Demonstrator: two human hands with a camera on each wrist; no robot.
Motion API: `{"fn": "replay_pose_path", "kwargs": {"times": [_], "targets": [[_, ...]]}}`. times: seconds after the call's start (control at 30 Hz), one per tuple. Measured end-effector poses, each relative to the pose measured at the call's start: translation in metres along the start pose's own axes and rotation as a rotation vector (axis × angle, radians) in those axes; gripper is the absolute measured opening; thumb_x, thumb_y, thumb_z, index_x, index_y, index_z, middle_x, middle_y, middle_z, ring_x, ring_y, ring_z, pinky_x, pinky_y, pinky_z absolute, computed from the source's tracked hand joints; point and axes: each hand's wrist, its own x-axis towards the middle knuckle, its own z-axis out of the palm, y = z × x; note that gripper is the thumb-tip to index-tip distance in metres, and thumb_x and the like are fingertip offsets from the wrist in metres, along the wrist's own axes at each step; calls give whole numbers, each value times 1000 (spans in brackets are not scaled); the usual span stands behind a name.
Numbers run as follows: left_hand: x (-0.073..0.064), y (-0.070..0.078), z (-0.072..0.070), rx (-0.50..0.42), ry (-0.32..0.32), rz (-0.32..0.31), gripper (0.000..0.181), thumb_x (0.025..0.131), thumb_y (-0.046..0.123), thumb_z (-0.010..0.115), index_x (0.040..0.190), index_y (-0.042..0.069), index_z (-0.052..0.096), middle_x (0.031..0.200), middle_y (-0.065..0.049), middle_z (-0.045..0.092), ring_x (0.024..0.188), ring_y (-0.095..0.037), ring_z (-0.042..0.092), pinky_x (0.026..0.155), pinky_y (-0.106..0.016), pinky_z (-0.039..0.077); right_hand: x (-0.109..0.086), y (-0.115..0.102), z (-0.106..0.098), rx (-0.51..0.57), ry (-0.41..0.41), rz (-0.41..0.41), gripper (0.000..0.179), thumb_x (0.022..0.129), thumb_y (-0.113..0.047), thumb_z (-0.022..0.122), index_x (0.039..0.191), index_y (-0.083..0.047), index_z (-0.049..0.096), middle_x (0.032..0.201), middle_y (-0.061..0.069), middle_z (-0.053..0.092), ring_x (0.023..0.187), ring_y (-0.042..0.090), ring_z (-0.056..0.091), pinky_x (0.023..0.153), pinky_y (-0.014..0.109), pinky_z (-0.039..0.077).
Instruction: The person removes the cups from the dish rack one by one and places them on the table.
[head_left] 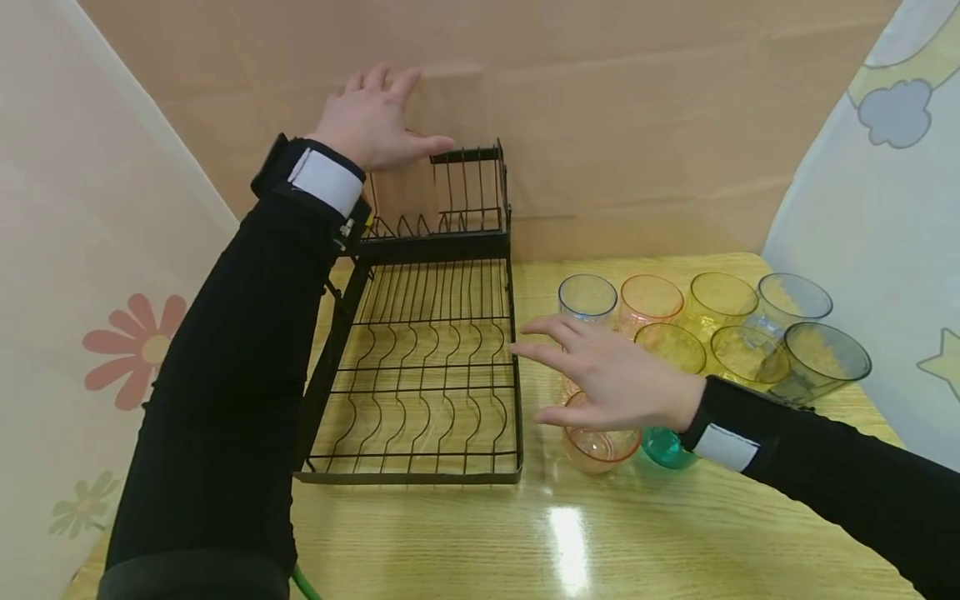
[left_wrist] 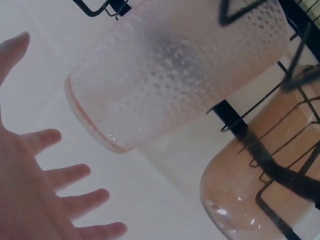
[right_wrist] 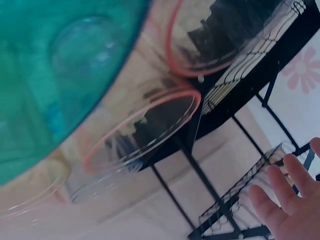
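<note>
My left hand (head_left: 375,121) is over the upper tier of a black wire dish rack (head_left: 435,248), fingers spread. In the left wrist view, its fingers are apart from a dimpled clear glass (left_wrist: 165,75) with an orange-tinted rim. A smooth, peach-looking glass (left_wrist: 250,180) shows behind the rack's wires there. My right hand (head_left: 615,375) hovers between the rack's right edge and the tumblers, fingers extended and holding nothing. Beneath it are a red-rimmed glass (head_left: 600,450) and a teal glass (head_left: 667,450). The hand partly hides the glasses behind it.
Several glasses stand on the wooden table (head_left: 420,542) at the right, among them a blue-rimmed one (head_left: 588,296), a yellow one (head_left: 723,300) and a dark grey one (head_left: 825,358). The rack's lower tier (head_left: 420,387) has wavy wire dividers. A brown sheet (head_left: 637,125) hangs behind.
</note>
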Motion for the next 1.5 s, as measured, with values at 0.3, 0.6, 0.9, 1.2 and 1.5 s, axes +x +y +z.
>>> {"fn": "replay_pose_path", "kwargs": {"times": [0.3,0.6,0.9,1.2,1.5], "targets": [[0,-1,7,-137,-188,-40,93,80,70,40,145,24,-10,147,-23,-13,132,-45,0,98,-59,18,15,-12,14,-20,-68,-5,72,82,-67,42,140,-25,34,136,4,36,121,18,35,85,41,40],[1,-4,16,-130,-264,18,94,81,63,49,147,14,3,148,-17,15,134,-38,8,99,-57,18,27,-15,14,-27,-93,-20,71,84,-67,39,139,-21,37,137,6,37,121,21,36,90,42,38],[7,-10,24,-116,-168,97,75,77,48,66,127,3,35,126,-19,44,109,-34,45,91,-42,36,37,-12,13,-50,-113,-35,73,84,-68,35,140,-21,35,136,7,37,119,21,38,91,41,36],[3,-12,10,-136,-135,85,81,75,53,65,131,4,34,114,-17,51,101,-31,50,92,-43,35,49,-11,8,-66,-106,-26,74,84,-67,38,140,-19,34,134,8,39,117,22,40,89,41,38],[-9,-12,-15,-118,-73,105,78,78,51,63,133,3,33,115,-19,48,97,-31,48,85,-42,38,60,-10,-1,-86,-132,-26,76,84,-71,29,140,-19,33,136,9,38,119,21,36,93,40,34]]}}
